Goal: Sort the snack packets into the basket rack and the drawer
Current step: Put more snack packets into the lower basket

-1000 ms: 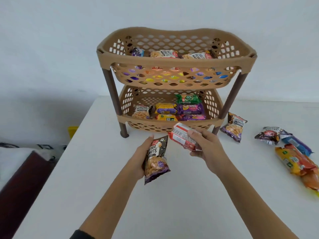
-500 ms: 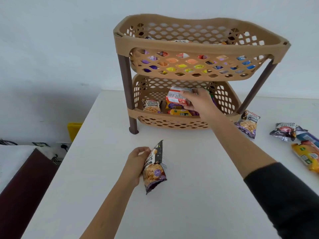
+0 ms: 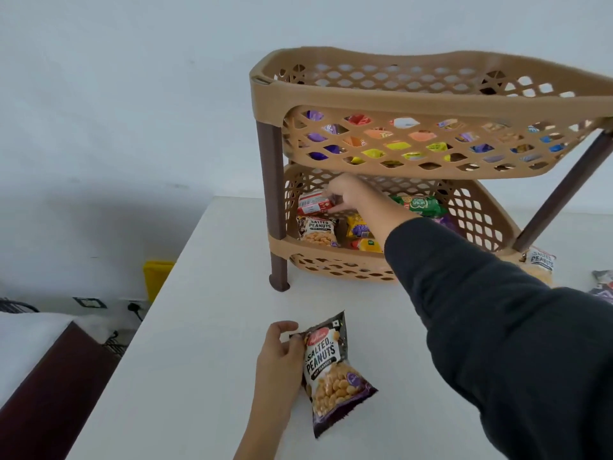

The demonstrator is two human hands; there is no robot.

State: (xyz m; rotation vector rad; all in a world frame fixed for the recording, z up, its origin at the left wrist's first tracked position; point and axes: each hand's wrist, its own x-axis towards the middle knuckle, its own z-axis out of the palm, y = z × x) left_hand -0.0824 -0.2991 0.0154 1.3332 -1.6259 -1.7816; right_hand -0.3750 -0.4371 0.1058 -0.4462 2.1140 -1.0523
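Head view: over the last second the right hand (image 3: 348,195) has carried the red-and-white packet (image 3: 313,203) from in front of the basket rack (image 3: 428,101) into the lower tier, at centre frame, and now has it at the left rear corner, above a salted-peanuts packet (image 3: 317,231) that lies there. The packet looks nearly placed, so this item's sorting seems almost done, though whether it already rests on the pile cannot be told. The right hand's fingers are curled loosely around the packet's right end, and the dark sleeve (image 3: 497,327) fills the lower right of the frame.

At the bottom centre, the left hand (image 3: 282,356) rests on the white bench (image 3: 199,327), partly closed, gripping the left edge of the peanuts bag (image 3: 331,373), which lies mostly flat. That bag is not yet sorted. More packets lie on the bench at the right edge, and the upper tier shows coloured wrappers through its lattice.
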